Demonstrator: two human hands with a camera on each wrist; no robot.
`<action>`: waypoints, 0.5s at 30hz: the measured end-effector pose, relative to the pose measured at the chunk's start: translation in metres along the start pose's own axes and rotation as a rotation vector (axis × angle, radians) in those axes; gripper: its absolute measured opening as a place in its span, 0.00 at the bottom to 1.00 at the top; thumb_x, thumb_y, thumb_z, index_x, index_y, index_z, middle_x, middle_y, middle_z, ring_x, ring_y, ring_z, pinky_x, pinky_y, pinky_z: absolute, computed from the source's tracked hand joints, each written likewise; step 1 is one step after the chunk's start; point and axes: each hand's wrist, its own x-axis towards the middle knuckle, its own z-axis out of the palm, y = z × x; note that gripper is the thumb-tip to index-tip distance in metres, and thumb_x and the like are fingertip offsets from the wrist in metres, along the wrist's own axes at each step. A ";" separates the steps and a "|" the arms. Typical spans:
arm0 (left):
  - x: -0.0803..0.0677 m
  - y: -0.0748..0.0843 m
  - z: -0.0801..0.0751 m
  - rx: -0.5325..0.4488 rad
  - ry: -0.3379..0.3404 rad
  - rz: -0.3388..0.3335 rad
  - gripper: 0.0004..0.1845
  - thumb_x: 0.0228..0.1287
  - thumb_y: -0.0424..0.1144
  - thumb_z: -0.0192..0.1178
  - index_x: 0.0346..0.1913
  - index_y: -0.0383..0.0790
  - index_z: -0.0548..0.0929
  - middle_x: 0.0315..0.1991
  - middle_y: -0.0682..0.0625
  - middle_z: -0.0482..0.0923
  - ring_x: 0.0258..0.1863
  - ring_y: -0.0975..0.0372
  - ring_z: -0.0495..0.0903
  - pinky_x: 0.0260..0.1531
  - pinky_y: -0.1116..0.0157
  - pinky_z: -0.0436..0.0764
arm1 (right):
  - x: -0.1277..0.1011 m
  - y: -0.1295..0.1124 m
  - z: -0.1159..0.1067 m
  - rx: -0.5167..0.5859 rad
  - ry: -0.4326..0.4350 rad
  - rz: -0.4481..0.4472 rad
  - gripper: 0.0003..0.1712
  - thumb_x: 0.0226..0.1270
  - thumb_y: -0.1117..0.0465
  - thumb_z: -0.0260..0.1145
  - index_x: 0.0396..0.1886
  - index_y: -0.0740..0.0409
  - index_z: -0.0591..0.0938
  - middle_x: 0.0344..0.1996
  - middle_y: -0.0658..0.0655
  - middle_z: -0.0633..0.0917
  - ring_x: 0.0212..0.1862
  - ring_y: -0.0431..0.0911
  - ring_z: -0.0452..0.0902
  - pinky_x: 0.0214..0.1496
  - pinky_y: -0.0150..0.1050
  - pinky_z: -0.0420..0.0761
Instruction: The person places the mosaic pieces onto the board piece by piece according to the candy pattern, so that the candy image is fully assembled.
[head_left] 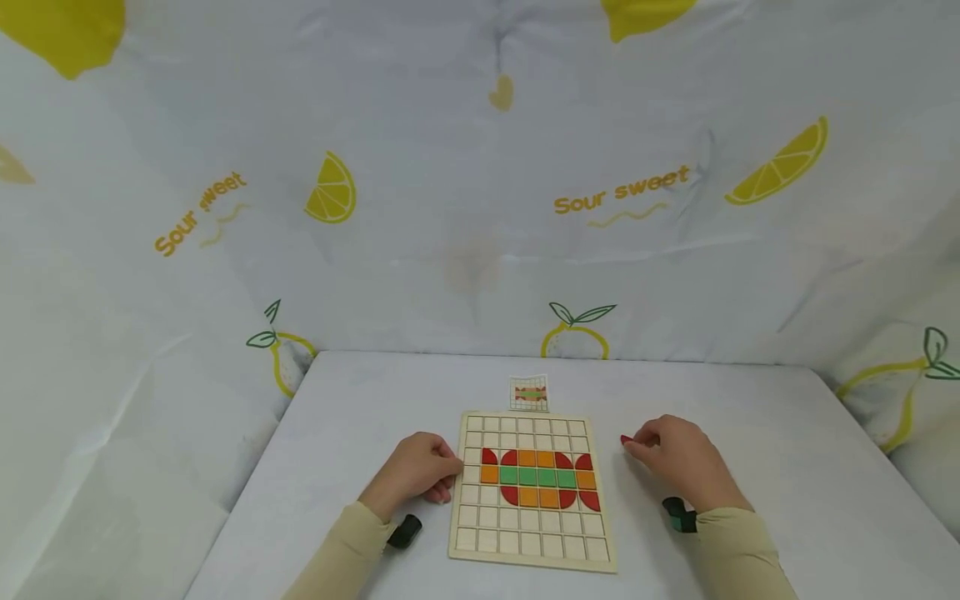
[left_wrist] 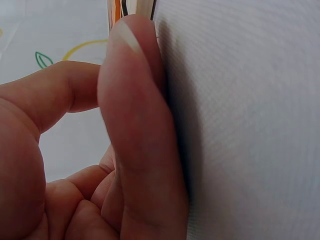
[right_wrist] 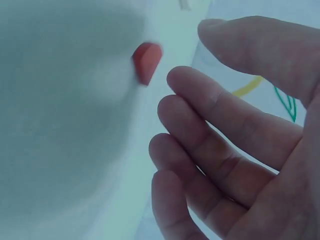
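Note:
A wooden grid board (head_left: 532, 533) lies on the white table, with red, orange and green tiles (head_left: 537, 477) filling its middle rows in a candy shape. My left hand (head_left: 420, 471) rests at the board's left edge with its fingers loosely curled; in the left wrist view its thumb (left_wrist: 135, 125) lies along the table beside the board's edge (left_wrist: 131, 7). My right hand (head_left: 671, 454) sits to the right of the board, fingertips next to a small red piece (head_left: 626, 439). In the right wrist view the red piece (right_wrist: 146, 61) lies on the table apart from my relaxed fingers (right_wrist: 225, 150).
A small pattern card (head_left: 529, 393) showing the same candy shape lies just behind the board. A lemon-print cloth (head_left: 480, 208) walls the table at the back and both sides. Bare table (head_left: 787, 467) stretches on either side of the board.

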 end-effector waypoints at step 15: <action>0.001 -0.002 0.000 -0.015 -0.002 0.009 0.08 0.62 0.38 0.66 0.33 0.37 0.81 0.20 0.48 0.82 0.16 0.61 0.83 0.19 0.65 0.85 | 0.005 0.013 0.003 0.035 -0.018 0.048 0.12 0.61 0.53 0.73 0.36 0.57 0.88 0.34 0.53 0.86 0.38 0.48 0.77 0.43 0.49 0.83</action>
